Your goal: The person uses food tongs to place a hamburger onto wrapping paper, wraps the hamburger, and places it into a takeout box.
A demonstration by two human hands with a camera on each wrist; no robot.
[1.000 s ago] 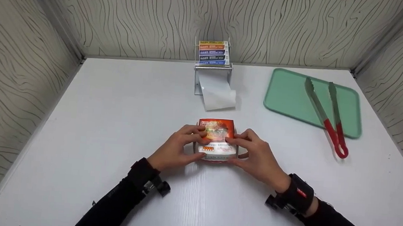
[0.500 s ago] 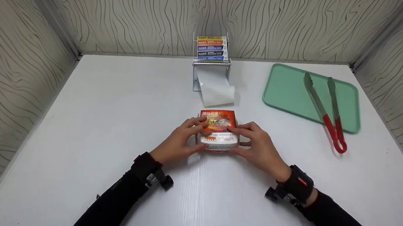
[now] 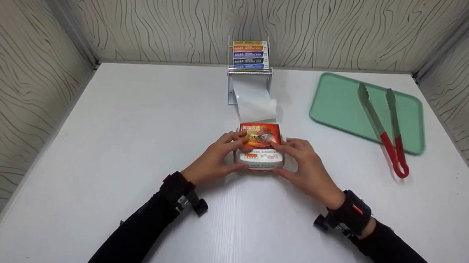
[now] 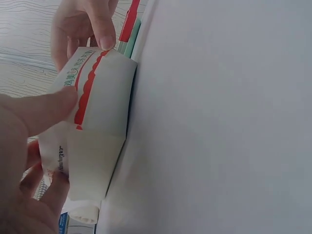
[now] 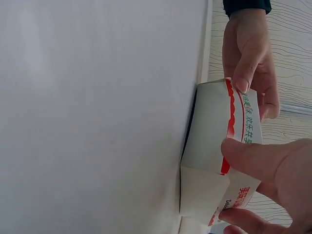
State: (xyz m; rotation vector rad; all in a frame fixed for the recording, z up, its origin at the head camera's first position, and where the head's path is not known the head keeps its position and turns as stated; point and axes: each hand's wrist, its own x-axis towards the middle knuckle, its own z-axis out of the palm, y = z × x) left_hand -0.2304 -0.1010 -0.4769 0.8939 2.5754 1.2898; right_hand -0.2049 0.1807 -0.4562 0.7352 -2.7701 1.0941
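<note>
A paper burger box (image 3: 259,154), red with a burger picture at the back of its lid and white toward the front, sits closed on the white table between both hands. My left hand (image 3: 218,157) holds its left side, with thumb at the front and fingers over the lid. From the right, my right hand (image 3: 308,165) grips it the same way. In the left wrist view the front of the burger box (image 4: 105,92) shows a red scalloped band, the left thumb pressed near it. The box's base stands right at the tabletop in the right wrist view.
Just behind the box, a metal label dispenser (image 3: 250,72) carries a roll of coloured labels. Its white backing strip (image 3: 257,104) hangs forward, its end close to the box. At the back right lies a green tray (image 3: 336,97), with red-handled tongs (image 3: 390,150) resting across it.
Both hands have slid the burger box away from the body, toward the dispenser. The gap between box and backing strip has closed in the head view, which has also shifted slightly.
</note>
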